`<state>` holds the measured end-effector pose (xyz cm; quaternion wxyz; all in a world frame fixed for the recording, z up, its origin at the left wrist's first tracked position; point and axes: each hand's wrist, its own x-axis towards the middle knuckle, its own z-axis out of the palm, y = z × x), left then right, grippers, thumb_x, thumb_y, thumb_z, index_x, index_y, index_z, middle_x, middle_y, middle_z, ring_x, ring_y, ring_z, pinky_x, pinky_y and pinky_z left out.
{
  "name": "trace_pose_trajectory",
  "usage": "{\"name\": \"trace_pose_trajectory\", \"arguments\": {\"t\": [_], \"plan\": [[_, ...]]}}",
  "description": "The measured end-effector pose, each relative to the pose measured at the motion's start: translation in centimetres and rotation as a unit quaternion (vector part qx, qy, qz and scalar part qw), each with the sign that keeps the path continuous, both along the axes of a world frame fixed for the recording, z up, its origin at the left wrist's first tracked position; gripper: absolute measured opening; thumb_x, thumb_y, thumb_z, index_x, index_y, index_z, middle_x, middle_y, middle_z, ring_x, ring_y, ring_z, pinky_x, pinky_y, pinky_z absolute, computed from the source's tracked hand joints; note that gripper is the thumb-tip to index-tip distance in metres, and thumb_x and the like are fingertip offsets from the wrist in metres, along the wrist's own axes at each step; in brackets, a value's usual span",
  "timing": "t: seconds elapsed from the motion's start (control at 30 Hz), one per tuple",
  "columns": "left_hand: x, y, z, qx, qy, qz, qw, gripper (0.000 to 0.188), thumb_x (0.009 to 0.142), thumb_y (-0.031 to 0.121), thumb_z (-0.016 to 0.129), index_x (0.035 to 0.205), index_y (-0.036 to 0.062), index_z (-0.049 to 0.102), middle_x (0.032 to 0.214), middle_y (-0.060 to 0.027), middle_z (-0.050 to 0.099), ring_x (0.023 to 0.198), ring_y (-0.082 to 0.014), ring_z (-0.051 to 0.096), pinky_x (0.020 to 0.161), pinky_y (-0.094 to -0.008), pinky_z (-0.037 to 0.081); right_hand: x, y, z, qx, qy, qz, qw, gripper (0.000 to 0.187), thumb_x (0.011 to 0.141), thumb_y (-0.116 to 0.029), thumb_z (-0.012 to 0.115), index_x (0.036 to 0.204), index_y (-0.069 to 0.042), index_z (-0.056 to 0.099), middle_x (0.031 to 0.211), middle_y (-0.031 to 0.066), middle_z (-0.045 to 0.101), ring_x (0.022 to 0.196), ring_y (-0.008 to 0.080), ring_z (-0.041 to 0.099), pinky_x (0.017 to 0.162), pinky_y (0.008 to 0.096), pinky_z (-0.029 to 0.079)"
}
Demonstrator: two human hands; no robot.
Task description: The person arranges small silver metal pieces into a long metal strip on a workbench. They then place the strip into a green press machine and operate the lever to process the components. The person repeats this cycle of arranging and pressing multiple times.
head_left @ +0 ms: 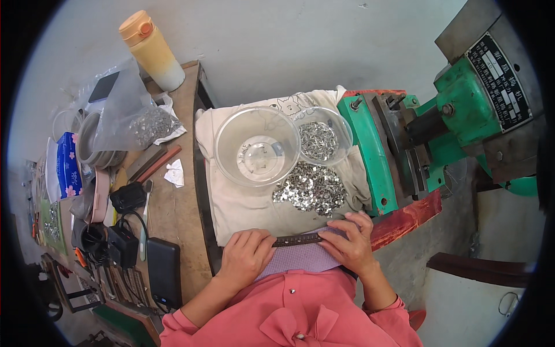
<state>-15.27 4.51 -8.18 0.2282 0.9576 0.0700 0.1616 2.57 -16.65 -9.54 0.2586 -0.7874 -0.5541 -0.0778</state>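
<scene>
A dark, narrow strip with a row of small holes or bits along it (296, 240) lies level across my lap, over a purple cloth (306, 258). My left hand (247, 253) grips its left end, fingers curled. At the other end my right hand (351, 240) pinches it between thumb and fingers. Just beyond the strip, a heap of small shiny metal pieces (312, 191) sits on a beige cloth (231, 211). Behind the heap stand a large clear tub (222, 153), with a few bits at its bottom, and a smaller clear tub holding thin metal parts (319, 141).
At right stands a green press (468, 104) with a dark metal bed, on a red board (407, 222). The wooden table at left (185, 222) carries a yellow bottle (153, 52), a bag of metal bits (153, 124), a tissue pack (66, 165) and a black power bank (164, 272).
</scene>
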Motion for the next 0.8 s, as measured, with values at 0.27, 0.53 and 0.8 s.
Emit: {"name": "trace_pose_trajectory", "arguments": {"t": [0.27,0.53,0.8], "plan": [[-0.15,0.17,-0.56,-0.107,0.010,0.046,0.993,0.034,0.067,0.011,0.084,0.098,0.0067,0.069,0.103,-0.0069,0.065,0.095,-0.0286,0.060,0.080,-0.0386,0.047,0.07,0.01,-0.18,0.010,0.016,-0.008,1.000,0.026,0.069,-0.027,0.085,0.094,-0.025,0.078,0.114,-0.0042,0.064,0.122,0.0286,0.045,0.105,0.0498,0.037],[-0.12,0.13,-0.18,-0.113,0.025,0.048,0.992,0.031,0.070,0.012,0.082,0.098,0.0073,0.070,0.104,-0.0062,0.065,0.098,-0.0277,0.059,0.081,-0.0396,0.045,0.33,0.09,-0.11,0.003,0.070,-0.009,0.998,0.027,0.068,-0.026,0.086,0.094,-0.025,0.079,0.115,-0.0033,0.064,0.122,0.0305,0.044,0.103,0.0471,0.039],[0.06,0.22,-0.22,-0.126,0.039,0.052,0.990,0.030,0.070,0.012,0.082,0.097,0.0081,0.070,0.104,-0.0058,0.065,0.097,-0.0274,0.059,0.080,-0.0395,0.044,0.65,0.06,0.25,-0.026,0.147,-0.018,0.989,0.027,0.068,-0.027,0.087,0.094,-0.023,0.080,0.116,-0.0030,0.064,0.124,0.0321,0.043,0.105,0.0429,0.035]]}}
